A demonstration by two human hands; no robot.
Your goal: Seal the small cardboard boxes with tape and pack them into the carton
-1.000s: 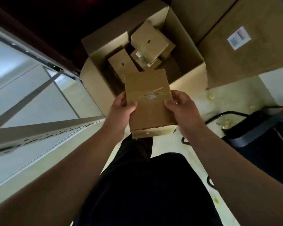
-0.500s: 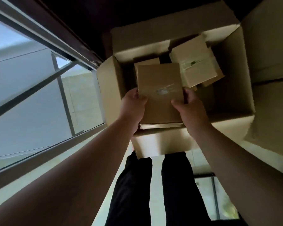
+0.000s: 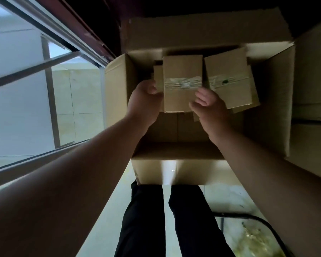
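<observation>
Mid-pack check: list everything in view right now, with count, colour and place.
carton: 1, brown, open, centre.
small boxes: at least 3, brown, inside the carton: taped centre box, taped right box, hidden box partly behind the centre box's left side.
large cartons: apparently 2, brown, right of the carton.
window: 1, pale glass, dark frame, left.
floor: pale tiles, bottom.
curved tube: 1, black, bottom right.
legs: 2, black trousers, bottom centre.
left hand: at the centre box's left edge, grip unclear.
right hand: at its lower right corner, fingers loosely curled.
</observation>
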